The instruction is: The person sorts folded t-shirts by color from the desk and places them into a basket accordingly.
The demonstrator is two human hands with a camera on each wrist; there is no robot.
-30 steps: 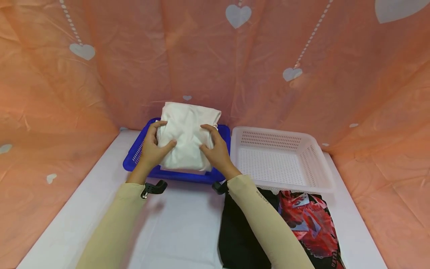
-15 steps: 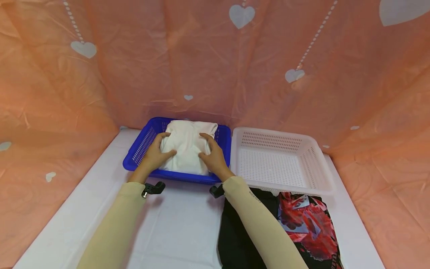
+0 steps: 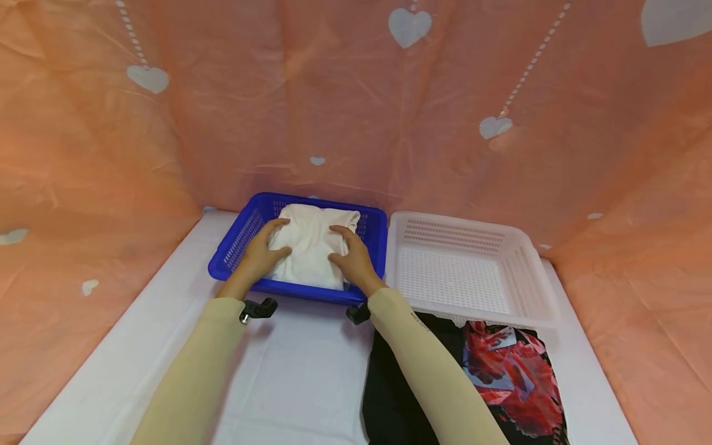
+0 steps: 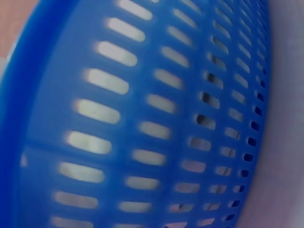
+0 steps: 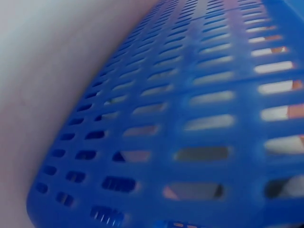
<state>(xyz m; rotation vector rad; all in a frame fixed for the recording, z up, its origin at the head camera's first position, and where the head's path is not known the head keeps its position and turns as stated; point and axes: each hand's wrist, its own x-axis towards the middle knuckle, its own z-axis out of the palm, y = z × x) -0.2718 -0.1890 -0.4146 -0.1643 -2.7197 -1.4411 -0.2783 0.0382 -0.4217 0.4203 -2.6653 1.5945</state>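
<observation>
A folded white garment point(image 3: 314, 244) lies inside the blue plastic basket point(image 3: 311, 293), its surface creased. My left hand point(image 3: 258, 254) grips its left side, thumb on top and index finger along the far part of that side. On the opposite side my right hand point(image 3: 356, 259) holds it in a like manner, thumb and index finger bent over the fabric. The remaining fingers of both hands are mostly hidden. Each wrist camera sees only the basket's slotted outer wall, the left wrist view one side point(image 4: 142, 114) and the right wrist view another point(image 5: 180, 114).
A white slotted basket point(image 3: 470, 315) stands right beside the blue one. Nearer me lie a black folded garment point(image 3: 389, 395) and a black one with a red print point(image 3: 514, 383), partly under my right forearm. An orange heart-patterned curtain point(image 3: 356, 123) encloses the white table point(image 3: 300, 371).
Both hands have lowered the folded white garment from above the blue basket down into it. Over the last half second it has sunk only slightly further.
</observation>
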